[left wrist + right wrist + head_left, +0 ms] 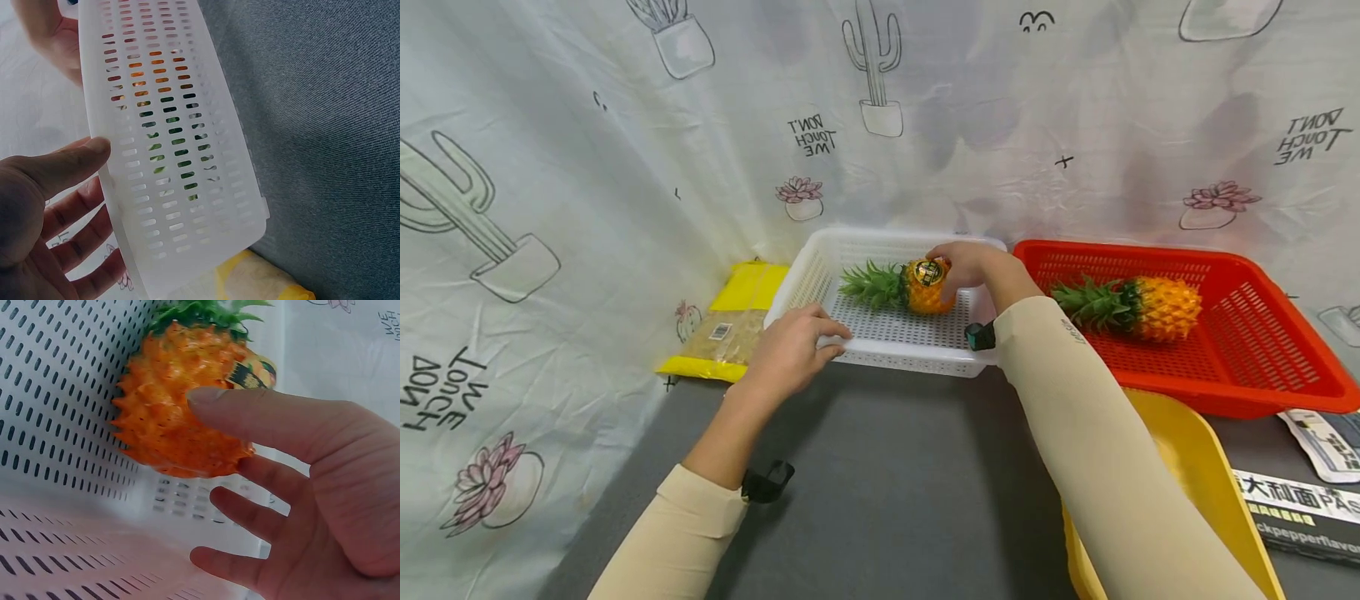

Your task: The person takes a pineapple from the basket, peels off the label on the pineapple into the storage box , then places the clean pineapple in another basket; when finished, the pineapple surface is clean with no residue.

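Note:
A pineapple (917, 287) with green leaves and a round label lies on its side in a white perforated basket (895, 352), its crown toward the left. My right hand (973, 271) reaches in over the basket's right part and holds the fruit's base. In the right wrist view, the thumb (250, 412) lies across the orange body, the index finger reaches behind it, and the other fingers are spread apart. My left hand (790, 346) grips the near left rim; the left wrist view has the thumb (75, 164) outside and the fingers behind the rim.
Right of the white basket, a red basket (1247, 396) holds another pineapple (1165, 308). A yellow tub (1187, 442) stands in front, partly under my right arm. A black pasta box (1300, 517) lies far right. At left lies a yellow bag (718, 333); a printed curtain (925, 175) hangs behind.

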Tool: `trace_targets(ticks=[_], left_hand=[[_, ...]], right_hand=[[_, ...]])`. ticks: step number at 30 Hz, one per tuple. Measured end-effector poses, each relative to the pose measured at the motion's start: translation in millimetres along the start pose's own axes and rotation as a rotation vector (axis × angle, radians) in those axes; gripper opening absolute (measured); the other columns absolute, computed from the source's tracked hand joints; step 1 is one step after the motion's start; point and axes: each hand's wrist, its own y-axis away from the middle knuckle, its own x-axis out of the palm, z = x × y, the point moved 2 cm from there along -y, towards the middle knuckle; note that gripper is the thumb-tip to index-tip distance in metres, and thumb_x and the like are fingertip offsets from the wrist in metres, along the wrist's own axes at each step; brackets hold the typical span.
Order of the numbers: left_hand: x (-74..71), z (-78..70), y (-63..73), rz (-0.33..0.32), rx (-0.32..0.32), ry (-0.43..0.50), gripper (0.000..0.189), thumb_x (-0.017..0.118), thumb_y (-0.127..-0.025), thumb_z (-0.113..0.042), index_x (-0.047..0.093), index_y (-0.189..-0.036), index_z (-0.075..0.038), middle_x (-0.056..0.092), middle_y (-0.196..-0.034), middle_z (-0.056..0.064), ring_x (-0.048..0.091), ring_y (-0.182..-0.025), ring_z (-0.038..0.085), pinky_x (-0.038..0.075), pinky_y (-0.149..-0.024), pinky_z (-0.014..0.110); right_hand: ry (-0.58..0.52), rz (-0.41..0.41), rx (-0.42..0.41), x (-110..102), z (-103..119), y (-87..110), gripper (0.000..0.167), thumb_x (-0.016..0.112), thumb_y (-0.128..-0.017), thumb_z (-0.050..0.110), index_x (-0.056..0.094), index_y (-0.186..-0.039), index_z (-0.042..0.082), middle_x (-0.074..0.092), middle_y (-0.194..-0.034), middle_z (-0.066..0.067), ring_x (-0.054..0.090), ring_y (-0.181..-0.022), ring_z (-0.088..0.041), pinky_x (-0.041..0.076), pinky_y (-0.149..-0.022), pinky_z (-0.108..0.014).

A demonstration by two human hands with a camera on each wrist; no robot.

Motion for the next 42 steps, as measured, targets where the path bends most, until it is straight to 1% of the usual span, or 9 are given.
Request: trace_targets(ticks=[6,11,20,24,28,31,33,37,42], left_hand=[[-0.8,0.6,-2.5,-0.003,0.012,-0.003,0.021,0.08,-0.092,-0.02,0.082,-0.112,-0.018,0.069,-0.108,0.005,0.063,-0.098,0.026,0.054,-0.082,0.043],[-0.5,2.1,-2.8,-0.005,0.013,-0.004,0.02,0.08,-0.091,-0.02,0.082,-0.111,-0.018,0.069,-0.107,0.005,0.062,-0.098,0.026,0.053,-0.082,0.043],[-0.7,0.2,-1.6,-0.015,0.02,0.005,0.02,0.079,-0.092,-0.02,0.082,-0.111,-0.018,0.068,-0.105,0.004,0.062,-0.096,0.026,0.051,-0.08,0.043],[-0.3,1.4,-0.9,-0.017,0.021,0.001,0.018,0.078,-0.093,-0.02,0.082,-0.111,-0.018,0.068,-0.106,0.003,0.063,-0.098,0.026,0.051,-0.081,0.044],[0.2,1.3,-1.7,-0.003,0.019,0.003,0.019,0.078,-0.094,-0.02,0.082,-0.112,-0.019,0.068,-0.107,0.003,0.063,-0.099,0.026,0.052,-0.083,0.044],[0.9,0.2,-2.8,0.014,0.009,0.002,0.02,0.078,-0.094,-0.021,0.081,-0.113,-0.02,0.068,-0.109,0.003,0.063,-0.102,0.026,0.052,-0.085,0.045],[1.6,-0.3,-3.2,0.019,0.001,0.001,0.02,0.078,-0.094,-0.022,0.081,-0.114,-0.021,0.068,-0.109,0.003,0.063,-0.102,0.026,0.052,-0.086,0.045],[2.5,-0.5,-2.6,0.004,0.011,0.008,0.02,0.078,-0.093,-0.021,0.082,-0.112,-0.02,0.068,-0.106,0.003,0.063,-0.099,0.025,0.052,-0.084,0.044],[1.2,1.3,-2.0,-0.015,0.024,0.019,0.019,0.079,-0.092,-0.019,0.082,-0.111,-0.018,0.067,-0.103,0.003,0.063,-0.095,0.024,0.052,-0.081,0.043]], right_hand=[[-0.039,-0.026,0.026,1.1,-6.7,-5.1,0.09,0.079,-0.083,0.012,0.034,-0.161,0.019,0.043,-0.155,-0.017,0.041,-0.138,-0.039,0.038,-0.118,-0.057],[-0.079,-0.044,0.038,3.8,-9.8,-11.8,0.087,0.078,-0.083,0.011,0.036,-0.159,0.022,0.043,-0.154,-0.016,0.041,-0.137,-0.038,0.038,-0.117,-0.058],[-0.094,-0.079,0.036,7.7,-12.5,-21.4,0.086,0.079,-0.086,0.016,0.033,-0.158,0.013,0.046,-0.149,-0.02,0.046,-0.134,-0.038,0.038,-0.118,-0.054],[-0.078,-0.096,0.022,9.0,-13.9,-25.1,0.084,0.079,-0.086,0.019,0.034,-0.156,0.009,0.048,-0.148,-0.021,0.048,-0.132,-0.038,0.038,-0.118,-0.053],[-0.086,-0.118,-0.003,11.5,-17.3,-28.3,0.081,0.08,-0.085,0.018,0.037,-0.152,0.008,0.049,-0.146,-0.02,0.05,-0.129,-0.037,0.04,-0.116,-0.052],[-0.105,-0.12,-0.018,12.3,-20.1,-27.3,0.081,0.079,-0.084,0.017,0.036,-0.151,0.007,0.049,-0.145,-0.021,0.05,-0.127,-0.037,0.043,-0.114,-0.052],[-0.138,-0.105,-0.019,11.7,-21.9,-25.5,0.08,0.077,-0.084,0.018,0.035,-0.151,0.007,0.047,-0.145,-0.022,0.05,-0.125,-0.037,0.046,-0.111,-0.052],[-0.22,-0.063,-0.013,6.4,-23.8,-20.8,0.079,0.073,-0.087,0.022,0.031,-0.151,0.009,0.043,-0.146,-0.022,0.053,-0.123,-0.036,0.053,-0.103,-0.05],[-0.295,-0.026,0.015,-3.3,-20.1,-13.9,0.08,0.072,-0.088,0.025,0.027,-0.153,0.011,0.04,-0.149,-0.022,0.054,-0.127,-0.037,0.055,-0.101,-0.052]])
